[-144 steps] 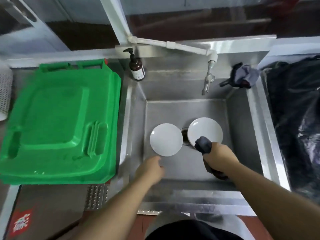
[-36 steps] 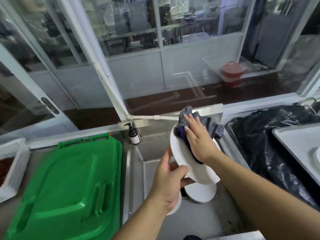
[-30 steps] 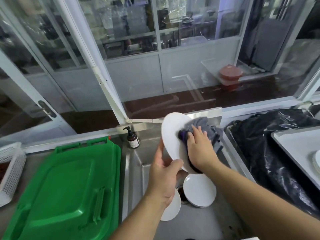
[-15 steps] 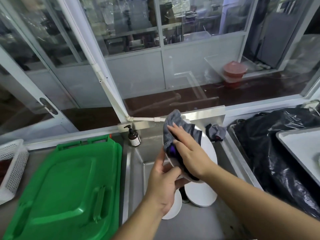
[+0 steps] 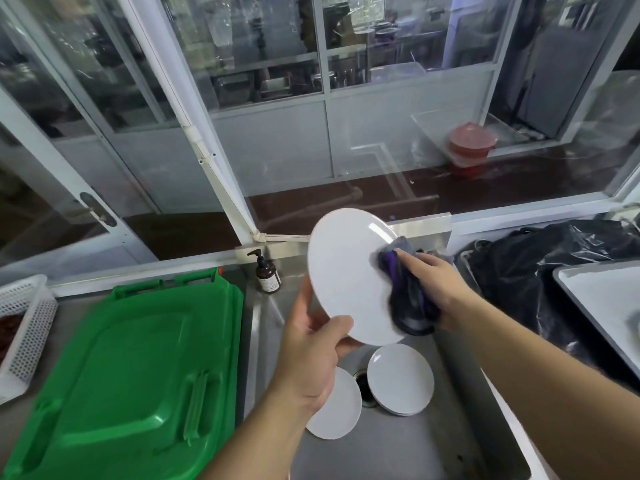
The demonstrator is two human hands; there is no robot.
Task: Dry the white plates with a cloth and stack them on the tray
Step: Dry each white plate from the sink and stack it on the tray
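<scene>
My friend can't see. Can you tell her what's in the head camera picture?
A left hand holds up a round white plate over a steel sink while the right hand wipes it with a dark grey-purple cloth. Two more white plates lie in the sink.

2 bare forearms enter from the bottom edge. No sleeve, cuff or glove shows on either arm up to the frame edge. Left hand (image 5: 313, 355) and right hand (image 5: 438, 287): no ring, watch or band seen on fingers or wrists.
</scene>
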